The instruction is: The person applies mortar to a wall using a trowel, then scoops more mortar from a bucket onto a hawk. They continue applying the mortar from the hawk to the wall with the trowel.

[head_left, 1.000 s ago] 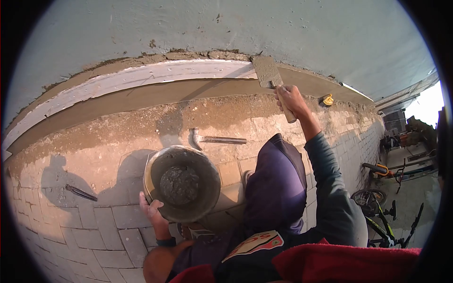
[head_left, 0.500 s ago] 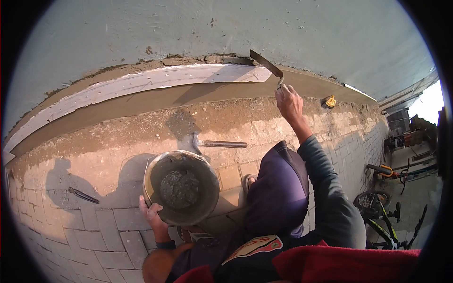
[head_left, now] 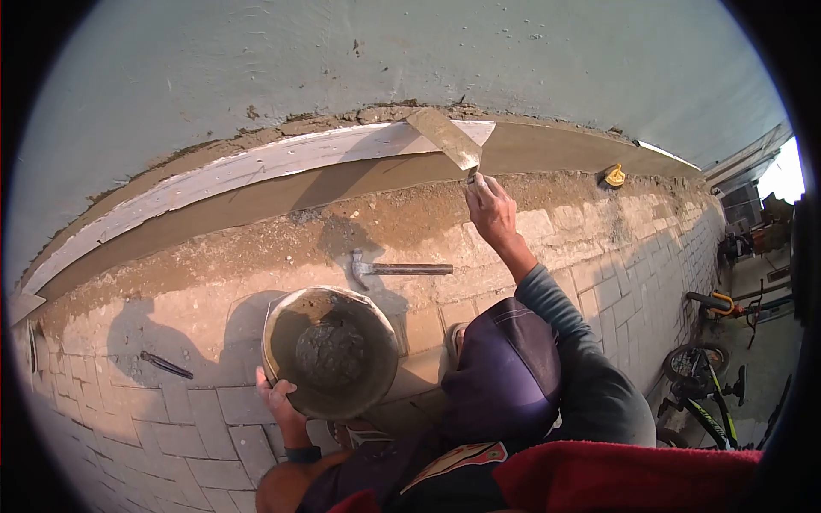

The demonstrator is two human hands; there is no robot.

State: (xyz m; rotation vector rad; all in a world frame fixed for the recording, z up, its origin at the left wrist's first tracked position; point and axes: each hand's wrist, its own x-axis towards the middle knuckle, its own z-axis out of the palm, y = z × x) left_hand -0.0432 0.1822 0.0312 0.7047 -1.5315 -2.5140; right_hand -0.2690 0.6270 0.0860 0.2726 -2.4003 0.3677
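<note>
My right hand (head_left: 492,211) is closed round the handle of a trowel (head_left: 446,138), whose flat blade lies over the right end of a long white board (head_left: 282,161) along the wall base. Wet mortar (head_left: 331,352) sits in the bottom of a round bucket (head_left: 376,389). At the bucket's lower left rim, my left hand (head_left: 276,397) grips the edge, thumb over it. Rough mortar (head_left: 321,125) runs along the board's upper edge.
A hammer (head_left: 402,268) lies on the ground beyond the bucket. Pliers or a similar dark tool (head_left: 167,365) rest on the paving at left. Near the wall is a yellow object (head_left: 613,176). A bicycle (head_left: 705,393) stands at right.
The trowel has moved left and down, and its blade has turned to show its flat face. My left hand remains on the bucket's rim. The view has shifted slightly.
</note>
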